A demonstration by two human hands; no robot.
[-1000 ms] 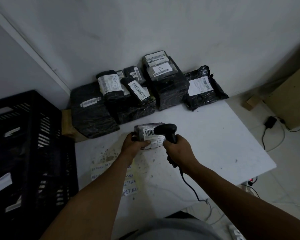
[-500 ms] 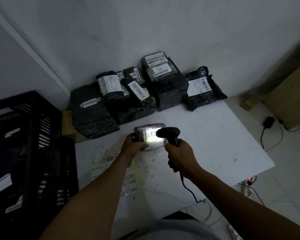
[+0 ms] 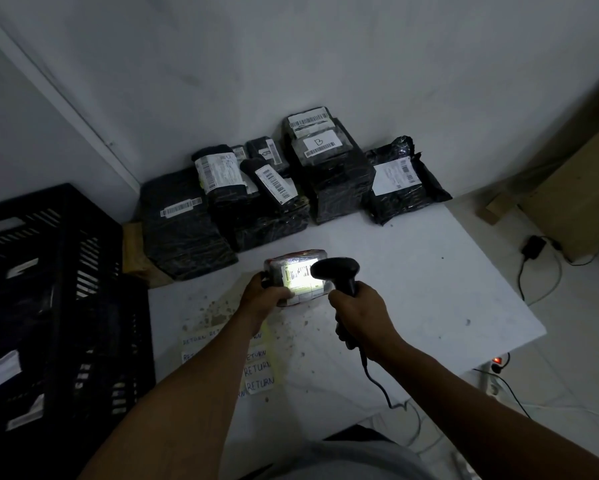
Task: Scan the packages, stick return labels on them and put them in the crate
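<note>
Head view: I see the left hand [image 3: 260,296] gripping a small package [image 3: 296,277] by its left end, fingers curled round the edge, thumb lying along the near bottom edge. The package is held above the table [image 3: 429,289], long axis running left to right, labelled face tilted up toward the camera. Just right of those fingers, the right hand [image 3: 358,315] is wrapped tight round the handle of a scanner [image 3: 336,270], whose head points left at the label and covers the package's right part. The label glows white under the scan light, so the barcode is washed out and I can't read it. The far end of the package shows a reddish rim; its underside is hidden.

Below the left fingers, return labels [image 3: 260,372] lie flat on the table, partly covered by the forearm. Beyond both hands, a pile of black packages [image 3: 256,202] sits against the wall. Far left of the left fingers is the black crate [image 3: 48,271], dark, cut off by the frame edge, contents hard to make out.
</note>
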